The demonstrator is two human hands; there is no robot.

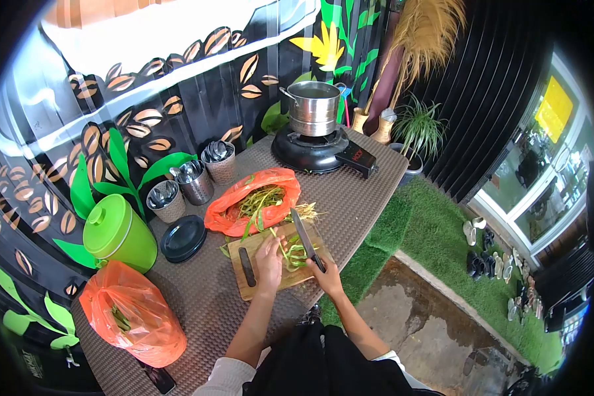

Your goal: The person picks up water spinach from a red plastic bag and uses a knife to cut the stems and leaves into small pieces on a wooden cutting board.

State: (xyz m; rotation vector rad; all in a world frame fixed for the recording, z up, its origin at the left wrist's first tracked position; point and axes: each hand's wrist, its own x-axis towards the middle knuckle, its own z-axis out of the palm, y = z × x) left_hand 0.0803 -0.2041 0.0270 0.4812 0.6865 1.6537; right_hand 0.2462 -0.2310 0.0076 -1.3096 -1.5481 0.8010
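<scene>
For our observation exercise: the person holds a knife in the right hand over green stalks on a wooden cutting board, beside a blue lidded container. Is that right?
Not quite. The lidded container is green, not blue, as the head view shows. The right hand does hold the knife over green stalks on the wooden cutting board.

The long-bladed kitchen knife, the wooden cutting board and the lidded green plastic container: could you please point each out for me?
Long-bladed kitchen knife (303, 231), head view, middle of the blade.
Wooden cutting board (244, 247), head view, bare left part.
Lidded green plastic container (120, 234), head view, its side wall.
</scene>
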